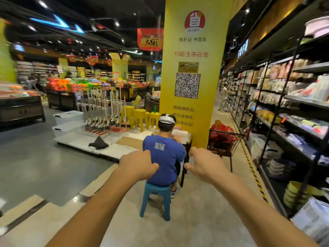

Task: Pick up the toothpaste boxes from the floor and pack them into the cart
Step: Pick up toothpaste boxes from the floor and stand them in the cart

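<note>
Both my arms reach forward at chest height in a supermarket aisle. My left hand (138, 164) hangs palm down with its fingers loosely curled and nothing in it. My right hand (203, 162) is held the same way, fingers apart and bent, holding nothing. A black wire cart (224, 146) stands ahead to the right beside the yellow pillar, filled with red packages. No toothpaste boxes show on the floor in this view.
A person in a blue shirt (164, 157) sits on a teal stool (156, 200) at a small table, directly ahead. A yellow pillar (193, 72) stands behind. Stocked shelves (284, 111) line the right side. Mop displays and yellow stools (137, 118) stand left.
</note>
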`<action>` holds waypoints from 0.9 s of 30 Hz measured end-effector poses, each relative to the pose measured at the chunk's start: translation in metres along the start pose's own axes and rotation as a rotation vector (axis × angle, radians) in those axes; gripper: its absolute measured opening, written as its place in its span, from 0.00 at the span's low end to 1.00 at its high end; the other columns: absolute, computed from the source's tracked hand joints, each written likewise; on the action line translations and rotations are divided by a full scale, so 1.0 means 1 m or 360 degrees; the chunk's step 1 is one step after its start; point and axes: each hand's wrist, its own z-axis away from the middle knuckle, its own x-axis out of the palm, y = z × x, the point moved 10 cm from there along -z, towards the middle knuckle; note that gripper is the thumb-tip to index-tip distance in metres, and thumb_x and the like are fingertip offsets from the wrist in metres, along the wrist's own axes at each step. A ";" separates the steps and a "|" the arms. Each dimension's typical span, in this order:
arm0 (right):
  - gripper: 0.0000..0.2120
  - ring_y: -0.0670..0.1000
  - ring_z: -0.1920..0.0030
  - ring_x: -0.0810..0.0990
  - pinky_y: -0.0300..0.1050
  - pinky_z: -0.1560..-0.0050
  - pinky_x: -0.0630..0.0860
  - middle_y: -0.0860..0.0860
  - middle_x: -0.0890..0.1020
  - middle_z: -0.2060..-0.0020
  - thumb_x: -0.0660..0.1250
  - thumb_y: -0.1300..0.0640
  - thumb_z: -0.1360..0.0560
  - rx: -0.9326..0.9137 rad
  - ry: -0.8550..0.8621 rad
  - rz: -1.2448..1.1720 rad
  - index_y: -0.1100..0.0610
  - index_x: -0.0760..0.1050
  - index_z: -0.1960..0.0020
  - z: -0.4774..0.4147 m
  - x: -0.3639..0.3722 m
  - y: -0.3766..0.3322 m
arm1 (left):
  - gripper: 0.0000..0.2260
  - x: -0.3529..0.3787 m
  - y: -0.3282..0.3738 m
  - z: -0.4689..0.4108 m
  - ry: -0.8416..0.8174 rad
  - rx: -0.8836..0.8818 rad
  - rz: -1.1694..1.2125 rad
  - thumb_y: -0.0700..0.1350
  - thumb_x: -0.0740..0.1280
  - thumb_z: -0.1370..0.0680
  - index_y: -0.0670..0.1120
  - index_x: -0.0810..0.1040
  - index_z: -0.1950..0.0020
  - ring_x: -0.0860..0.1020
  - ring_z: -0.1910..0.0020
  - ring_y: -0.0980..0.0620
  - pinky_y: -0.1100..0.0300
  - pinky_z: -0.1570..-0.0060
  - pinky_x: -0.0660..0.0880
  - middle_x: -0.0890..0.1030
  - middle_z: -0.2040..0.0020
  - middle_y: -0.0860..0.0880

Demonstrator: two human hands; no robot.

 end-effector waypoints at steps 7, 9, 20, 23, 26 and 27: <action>0.15 0.55 0.50 0.77 0.51 0.52 0.76 0.51 0.78 0.49 0.61 0.41 0.20 -0.0549 0.0010 -0.0100 0.51 0.71 0.41 -0.137 0.049 -0.061 | 0.21 0.003 -0.076 -0.064 0.0059 -0.0476 -0.0022 0.64 0.59 0.23 0.52 0.73 0.39 0.78 0.43 0.45 0.50 0.47 0.75 0.80 0.41 0.47; 0.16 0.57 0.46 0.77 0.52 0.49 0.74 0.52 0.78 0.45 0.61 0.42 0.20 -0.0757 -0.0019 -0.0126 0.51 0.71 0.39 -0.165 0.060 -0.094 | 0.19 0.006 -0.106 -0.064 0.0054 -0.0679 -0.0018 0.62 0.59 0.23 0.52 0.72 0.38 0.78 0.43 0.45 0.51 0.46 0.74 0.79 0.41 0.48; 0.22 0.58 0.40 0.77 0.54 0.42 0.74 0.53 0.78 0.40 0.65 0.40 0.23 -0.1923 -0.0064 -0.0383 0.51 0.71 0.34 -0.152 0.097 -0.337 | 0.19 0.003 -0.233 0.080 0.0235 -0.1780 -0.0144 0.63 0.62 0.24 0.51 0.73 0.42 0.78 0.42 0.42 0.51 0.47 0.74 0.80 0.40 0.45; 0.21 0.59 0.41 0.79 0.52 0.44 0.76 0.53 0.80 0.42 0.65 0.41 0.23 -0.2165 -0.0078 -0.0505 0.52 0.72 0.36 -0.117 0.097 -0.396 | 0.19 -0.004 -0.249 0.133 0.0259 -0.2038 -0.0257 0.64 0.62 0.24 0.51 0.73 0.43 0.79 0.42 0.42 0.51 0.49 0.74 0.80 0.41 0.45; 0.20 0.58 0.43 0.79 0.53 0.45 0.77 0.52 0.80 0.43 0.65 0.41 0.24 -0.2383 -0.0109 -0.0614 0.51 0.72 0.37 -0.083 0.098 -0.444 | 0.22 -0.005 -0.265 0.176 0.0302 -0.2239 -0.0288 0.64 0.62 0.23 0.51 0.73 0.37 0.78 0.42 0.42 0.51 0.49 0.73 0.79 0.40 0.46; 0.20 0.58 0.43 0.79 0.54 0.45 0.77 0.53 0.80 0.43 0.65 0.41 0.24 -0.2449 -0.0126 -0.0630 0.52 0.72 0.37 -0.072 0.101 -0.457 | 0.22 -0.004 -0.270 0.187 0.0324 -0.2296 -0.0279 0.64 0.61 0.23 0.51 0.73 0.37 0.78 0.42 0.42 0.51 0.49 0.74 0.80 0.41 0.46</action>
